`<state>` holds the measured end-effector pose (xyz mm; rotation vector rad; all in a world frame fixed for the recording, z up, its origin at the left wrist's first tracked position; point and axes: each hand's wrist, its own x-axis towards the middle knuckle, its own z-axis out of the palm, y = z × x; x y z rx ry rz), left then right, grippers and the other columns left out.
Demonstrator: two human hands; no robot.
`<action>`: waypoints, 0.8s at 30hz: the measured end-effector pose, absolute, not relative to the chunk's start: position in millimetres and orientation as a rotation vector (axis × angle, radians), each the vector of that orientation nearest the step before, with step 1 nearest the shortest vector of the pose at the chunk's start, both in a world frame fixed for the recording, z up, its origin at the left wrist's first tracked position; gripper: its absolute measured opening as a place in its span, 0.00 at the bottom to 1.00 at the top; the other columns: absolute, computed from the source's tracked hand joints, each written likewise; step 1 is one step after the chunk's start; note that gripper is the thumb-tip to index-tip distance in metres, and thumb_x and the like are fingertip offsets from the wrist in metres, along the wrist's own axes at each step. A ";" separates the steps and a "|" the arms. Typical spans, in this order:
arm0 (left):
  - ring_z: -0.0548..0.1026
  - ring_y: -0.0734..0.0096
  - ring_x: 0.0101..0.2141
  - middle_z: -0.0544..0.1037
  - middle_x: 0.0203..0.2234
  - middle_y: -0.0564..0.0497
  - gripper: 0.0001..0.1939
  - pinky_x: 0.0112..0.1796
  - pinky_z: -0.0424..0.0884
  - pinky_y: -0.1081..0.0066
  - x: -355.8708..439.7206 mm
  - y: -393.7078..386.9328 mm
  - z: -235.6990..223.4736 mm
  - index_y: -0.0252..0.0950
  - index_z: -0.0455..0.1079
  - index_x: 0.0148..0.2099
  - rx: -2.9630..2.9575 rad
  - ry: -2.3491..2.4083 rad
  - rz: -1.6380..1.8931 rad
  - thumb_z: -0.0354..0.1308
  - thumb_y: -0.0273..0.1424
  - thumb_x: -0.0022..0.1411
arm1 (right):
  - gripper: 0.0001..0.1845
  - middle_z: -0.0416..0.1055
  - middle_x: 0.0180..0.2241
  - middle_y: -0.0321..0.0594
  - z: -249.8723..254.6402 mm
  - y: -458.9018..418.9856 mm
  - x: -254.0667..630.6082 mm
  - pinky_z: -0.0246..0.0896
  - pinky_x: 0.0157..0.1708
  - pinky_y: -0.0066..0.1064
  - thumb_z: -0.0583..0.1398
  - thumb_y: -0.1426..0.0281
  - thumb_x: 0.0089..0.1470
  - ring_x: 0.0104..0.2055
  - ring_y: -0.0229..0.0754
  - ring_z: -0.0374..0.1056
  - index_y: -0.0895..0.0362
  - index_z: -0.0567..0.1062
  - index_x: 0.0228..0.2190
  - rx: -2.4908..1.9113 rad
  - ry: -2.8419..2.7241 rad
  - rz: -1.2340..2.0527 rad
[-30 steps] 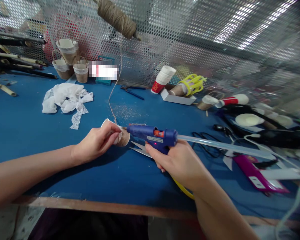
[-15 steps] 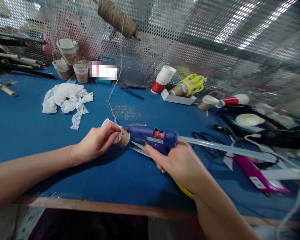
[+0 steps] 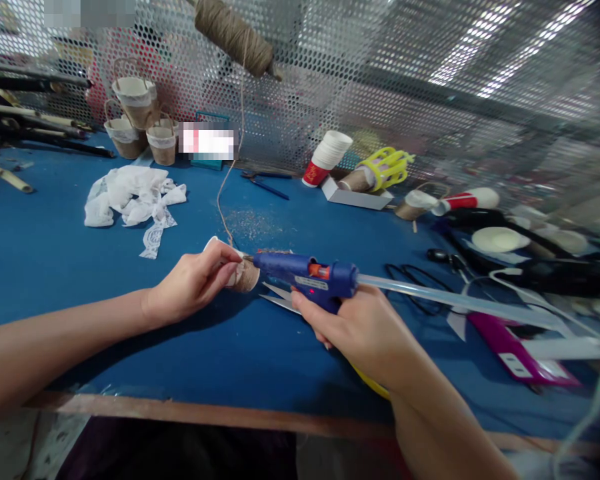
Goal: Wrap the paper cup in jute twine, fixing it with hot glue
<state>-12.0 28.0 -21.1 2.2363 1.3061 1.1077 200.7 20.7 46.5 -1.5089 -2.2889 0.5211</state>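
My left hand is closed on a small paper cup wrapped in brown twine, which lies tilted on its side; part of it is hidden by my fingers. A strand of twine runs down to the cup. My right hand grips a blue hot glue gun, its nozzle at the cup beside my left fingertips. A long clear glue stick sticks out of the gun's back. Below the gun lie scissors, their blades showing and their yellow handle partly under my right hand.
A twine spool hangs above the blue table. White lace and finished little baskets are on the left. Pliers, stacked paper cups and a white box lid stand behind. Cables and a purple packet crowd the right.
Almost nothing differs. The back of the glue gun and its glue stick have shifted very slightly, while the nozzle stays at the cup and my left hand keeps its place.
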 end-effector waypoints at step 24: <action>0.70 0.78 0.22 0.74 0.24 0.51 0.09 0.23 0.65 0.78 -12.0 30.7 -17.7 0.33 0.61 0.40 2.073 1.399 1.081 0.44 0.32 0.62 | 0.08 0.65 0.13 0.34 49.8 14.4 199.0 0.56 0.17 0.28 0.56 0.67 0.47 0.19 0.39 0.64 0.54 0.70 0.20 -1.472 -2.336 0.411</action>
